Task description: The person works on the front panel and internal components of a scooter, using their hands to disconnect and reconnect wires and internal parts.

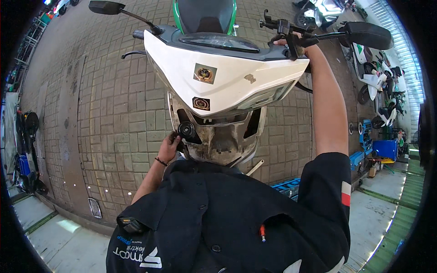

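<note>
- The scooter [234, 88] stands on the paving [118, 95], its white front facing the person.
- The left hand [169, 146] is low at the scooter's front, fingers bent at the outer edge of a round black disc [185, 130]; whether they grip it, I cannot tell.
- A dark bracelet [161, 161] circles the left wrist.
- The right hand [298, 44] is up at the handlebar, beside a black bracket [286, 29] that partly hides it; I cannot tell whether it is closed around anything.
- Two stickers [205, 73] sit on the white front, one above the other.
- A mirror [368, 35] juts out past the right hand.
- More scooters [375, 84] and a blue crate [385, 150] stand off to the right.
</note>
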A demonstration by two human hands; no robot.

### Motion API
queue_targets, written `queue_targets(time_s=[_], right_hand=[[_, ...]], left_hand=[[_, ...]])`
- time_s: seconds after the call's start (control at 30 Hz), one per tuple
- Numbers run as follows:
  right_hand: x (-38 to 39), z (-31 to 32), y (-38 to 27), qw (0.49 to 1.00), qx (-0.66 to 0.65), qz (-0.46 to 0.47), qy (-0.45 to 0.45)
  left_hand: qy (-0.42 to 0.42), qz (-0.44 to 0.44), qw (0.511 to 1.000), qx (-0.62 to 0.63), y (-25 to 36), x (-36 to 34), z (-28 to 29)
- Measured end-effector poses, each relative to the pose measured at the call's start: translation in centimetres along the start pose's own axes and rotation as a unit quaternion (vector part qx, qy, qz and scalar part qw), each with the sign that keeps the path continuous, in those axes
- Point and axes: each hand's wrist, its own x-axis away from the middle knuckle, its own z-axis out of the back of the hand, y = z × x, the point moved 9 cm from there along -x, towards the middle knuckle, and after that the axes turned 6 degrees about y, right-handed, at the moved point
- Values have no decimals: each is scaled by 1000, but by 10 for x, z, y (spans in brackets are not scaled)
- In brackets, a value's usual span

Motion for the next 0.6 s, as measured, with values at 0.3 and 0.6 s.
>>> queue_targets(time_s=[0.3, 0.6], right_hand=[[-5, 5, 0, 996, 57, 55, 35], [-4, 5, -2, 992, 106, -57, 36]], left_hand=[[-28, 30, 997, 68, -28, -3, -1], [-68, 65, 980, 174, -30, 9, -17]])
